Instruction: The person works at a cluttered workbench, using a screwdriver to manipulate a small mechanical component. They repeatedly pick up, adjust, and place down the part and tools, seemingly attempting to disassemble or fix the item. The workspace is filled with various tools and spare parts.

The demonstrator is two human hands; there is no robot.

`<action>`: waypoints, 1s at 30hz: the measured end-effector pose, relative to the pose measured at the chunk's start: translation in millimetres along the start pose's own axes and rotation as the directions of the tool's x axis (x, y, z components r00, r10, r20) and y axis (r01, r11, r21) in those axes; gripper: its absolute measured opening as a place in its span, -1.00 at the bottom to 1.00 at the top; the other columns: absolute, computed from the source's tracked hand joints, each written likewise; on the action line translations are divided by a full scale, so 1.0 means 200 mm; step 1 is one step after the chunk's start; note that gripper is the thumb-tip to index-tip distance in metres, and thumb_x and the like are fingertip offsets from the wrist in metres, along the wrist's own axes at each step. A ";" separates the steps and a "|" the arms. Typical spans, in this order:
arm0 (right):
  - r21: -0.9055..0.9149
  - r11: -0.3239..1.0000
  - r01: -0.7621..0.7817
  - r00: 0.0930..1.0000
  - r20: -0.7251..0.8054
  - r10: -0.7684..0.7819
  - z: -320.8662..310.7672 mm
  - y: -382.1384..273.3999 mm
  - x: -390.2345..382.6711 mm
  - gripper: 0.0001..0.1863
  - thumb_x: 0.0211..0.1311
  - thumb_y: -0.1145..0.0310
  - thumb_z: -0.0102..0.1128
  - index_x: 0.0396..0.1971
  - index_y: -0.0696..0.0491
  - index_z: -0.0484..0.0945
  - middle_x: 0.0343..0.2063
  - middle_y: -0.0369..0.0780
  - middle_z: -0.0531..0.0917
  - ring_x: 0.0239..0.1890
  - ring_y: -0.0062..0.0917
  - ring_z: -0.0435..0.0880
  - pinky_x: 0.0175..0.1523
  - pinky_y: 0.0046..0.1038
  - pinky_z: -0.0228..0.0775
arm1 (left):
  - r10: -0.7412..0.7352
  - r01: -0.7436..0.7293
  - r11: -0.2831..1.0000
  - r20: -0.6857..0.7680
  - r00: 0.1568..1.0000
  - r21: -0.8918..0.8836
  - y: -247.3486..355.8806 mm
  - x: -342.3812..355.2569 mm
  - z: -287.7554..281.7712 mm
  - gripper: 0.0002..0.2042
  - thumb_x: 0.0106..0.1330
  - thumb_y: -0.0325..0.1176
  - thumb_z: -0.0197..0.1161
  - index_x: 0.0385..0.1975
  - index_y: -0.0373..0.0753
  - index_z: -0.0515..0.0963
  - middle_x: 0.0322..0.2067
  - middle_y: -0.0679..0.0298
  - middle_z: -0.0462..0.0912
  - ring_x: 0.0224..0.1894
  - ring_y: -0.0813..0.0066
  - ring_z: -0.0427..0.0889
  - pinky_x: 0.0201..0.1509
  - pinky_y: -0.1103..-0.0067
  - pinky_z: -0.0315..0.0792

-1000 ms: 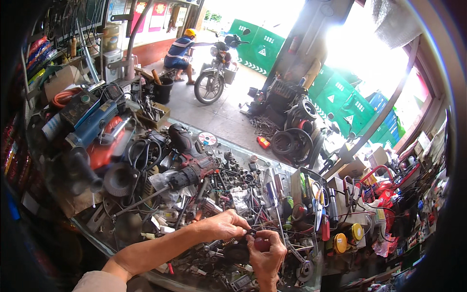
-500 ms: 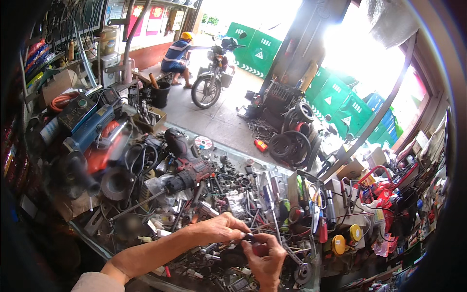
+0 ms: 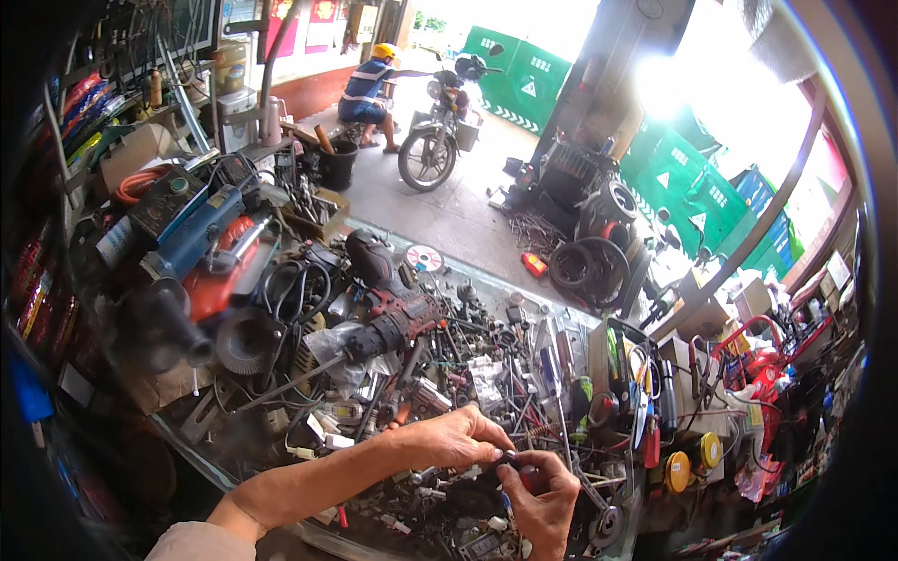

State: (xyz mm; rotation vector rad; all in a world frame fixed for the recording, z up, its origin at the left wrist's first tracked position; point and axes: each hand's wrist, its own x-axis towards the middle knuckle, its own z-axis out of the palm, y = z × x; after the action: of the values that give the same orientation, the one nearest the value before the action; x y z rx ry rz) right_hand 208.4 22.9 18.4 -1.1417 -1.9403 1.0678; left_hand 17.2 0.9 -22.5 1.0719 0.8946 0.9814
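Above the cluttered glass-topped bench, both my hands meet fingertip to fingertip. My left hand [image 3: 460, 439] reaches in from the left, its thumb and forefinger pinched on a small dark part [image 3: 508, 457]. My right hand [image 3: 543, 496] is curled close against it, fingers gripping the same part from the right. Something reddish [image 3: 533, 481] shows within the right hand's curl; its kind is mostly hidden by the fingers. Beneath and around the hands lie many loose screws, fittings and small connectors. A red and black power drill [image 3: 398, 313] with a long bit lies beyond my left forearm.
Scissors [image 3: 640, 388] and screwdrivers stand in a holder on the right, near two yellow round tins [image 3: 677, 471]. A blue machine [image 3: 195, 232] sits at the left. Past the bench are tyres [image 3: 589, 266], a motorcycle [image 3: 435, 145] and a seated person in a yellow helmet [image 3: 369, 93].
The whole scene has shifted right and slightly down in the picture as the view turned. My hands stay together on the small part, with little visible change in grip.
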 end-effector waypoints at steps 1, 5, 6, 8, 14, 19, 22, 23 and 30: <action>0.015 1.000 0.009 1.000 -0.005 -0.009 0.00 0.00 0.00 -0.76 -0.02 0.48 0.49 -0.34 0.16 0.63 -0.57 -0.33 0.61 -0.55 -0.79 0.50 -0.45 -0.66 0.35 | 0.052 -0.052 0.999 0.008 0.999 0.001 0.00 0.01 0.00 -0.72 0.34 -0.36 0.24 0.00 -0.32 0.59 -0.46 0.47 0.60 -0.51 0.80 0.41 -0.46 0.75 0.33; 0.071 0.996 0.056 0.998 0.001 -0.056 0.00 -0.03 -0.01 -0.84 0.14 0.57 0.33 -0.26 0.17 0.63 -0.57 -0.38 0.62 -0.54 -0.81 0.51 -0.45 -0.71 0.33 | -0.021 0.032 0.991 0.087 0.996 -0.133 -0.04 0.03 -0.02 -0.73 0.34 -0.34 0.24 -0.02 -0.30 0.60 -0.48 0.45 0.59 -0.54 0.79 0.40 -0.49 0.74 0.30; 0.066 0.996 0.064 0.998 0.007 -0.064 0.00 -0.02 -0.01 -0.85 0.14 0.57 0.34 -0.26 0.17 0.63 -0.58 -0.38 0.61 -0.55 -0.81 0.51 -0.46 -0.71 0.32 | -0.025 0.033 0.994 0.073 0.997 -0.101 -0.04 0.03 -0.02 -0.73 0.34 -0.34 0.24 -0.02 -0.30 0.60 -0.49 0.46 0.58 -0.54 0.79 0.40 -0.49 0.74 0.30; 0.053 0.996 0.077 0.997 0.011 -0.078 0.01 0.00 0.01 -0.85 0.14 0.56 0.34 -0.27 0.16 0.63 -0.60 -0.39 0.60 -0.56 -0.82 0.49 -0.48 -0.71 0.30 | -0.034 0.036 0.999 0.052 0.998 -0.037 -0.05 0.03 -0.02 -0.73 0.34 -0.35 0.23 -0.03 -0.30 0.60 -0.51 0.46 0.57 -0.56 0.79 0.39 -0.50 0.74 0.30; 0.112 0.993 0.041 0.999 0.024 -0.044 0.03 0.01 0.01 -0.84 0.13 0.55 0.35 -0.27 0.17 0.64 -0.59 -0.35 0.63 -0.55 -0.79 0.53 -0.46 -0.70 0.34 | -0.051 0.051 0.995 0.007 0.999 -0.080 -0.03 0.00 0.00 -0.71 0.27 -0.37 0.20 -0.08 -0.39 0.60 -0.58 0.44 0.50 -0.60 0.74 0.39 -0.54 0.71 0.26; 0.075 0.992 0.099 0.995 0.025 -0.101 0.02 -0.01 0.01 -0.82 0.13 0.56 0.35 -0.24 0.18 0.63 -0.51 -0.32 0.68 -0.50 -0.76 0.58 -0.40 -0.69 0.40 | -0.051 0.056 0.980 0.031 0.998 -0.190 -0.06 0.03 -0.01 -0.72 0.31 -0.38 0.20 -0.05 -0.37 0.60 -0.57 0.44 0.52 -0.61 0.77 0.35 -0.56 0.73 0.24; 0.081 0.990 0.112 0.993 0.016 -0.113 0.03 0.01 0.01 -0.83 0.12 0.56 0.36 -0.26 0.18 0.63 -0.51 -0.33 0.65 -0.50 -0.77 0.56 -0.41 -0.69 0.38 | -0.065 0.074 0.988 0.073 0.995 -0.135 -0.08 0.04 -0.03 -0.73 0.34 -0.37 0.22 -0.01 -0.31 0.60 -0.50 0.47 0.57 -0.50 0.78 0.44 -0.44 0.74 0.32; 0.088 0.991 0.099 0.995 0.022 -0.102 0.02 0.01 0.01 -0.83 0.12 0.57 0.36 -0.27 0.18 0.63 -0.49 -0.33 0.64 -0.50 -0.77 0.55 -0.41 -0.68 0.38 | -0.064 0.073 0.989 0.068 0.996 -0.131 -0.08 0.03 -0.03 -0.73 0.34 -0.37 0.22 -0.01 -0.30 0.60 -0.50 0.47 0.57 -0.50 0.78 0.44 -0.43 0.74 0.32; 0.042 0.988 0.146 0.989 -0.008 -0.145 0.01 -0.04 0.03 -0.83 0.05 0.60 0.38 -0.31 0.18 0.63 -0.49 -0.32 0.58 -0.52 -0.74 0.54 -0.43 -0.67 0.37 | -0.076 0.085 0.983 0.061 0.995 -0.162 -0.05 0.02 -0.03 -0.71 0.35 -0.27 0.24 -0.02 -0.27 0.61 -0.46 0.47 0.58 -0.50 0.79 0.41 -0.46 0.74 0.32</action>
State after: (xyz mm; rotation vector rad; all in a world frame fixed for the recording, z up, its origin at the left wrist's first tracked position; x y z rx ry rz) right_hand 201.7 25.7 24.6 -0.9630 -1.9557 1.0221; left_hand 15.3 3.5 -33.6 0.9115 0.7913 0.9374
